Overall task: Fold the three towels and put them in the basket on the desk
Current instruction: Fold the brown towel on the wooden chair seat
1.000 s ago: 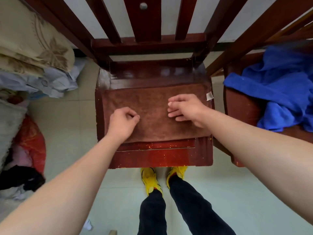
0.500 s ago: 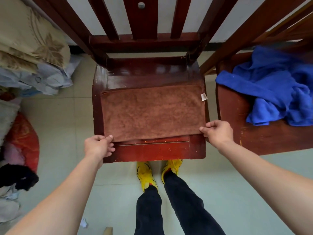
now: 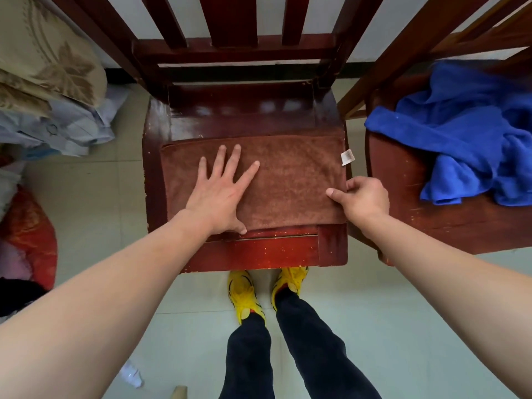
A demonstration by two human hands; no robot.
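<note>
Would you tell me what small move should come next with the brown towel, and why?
Probably draw the right edge up and over to the left, folding the brown towel in half. It lies flat as a wide strip on the chair seat, the left hand presses flat on its left part, and the right hand pinches its right edge.

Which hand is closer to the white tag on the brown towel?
Right. The right hand pinches the right edge of the brown towel just below the white tag; the left hand lies flat on its left half, farther away.
</note>
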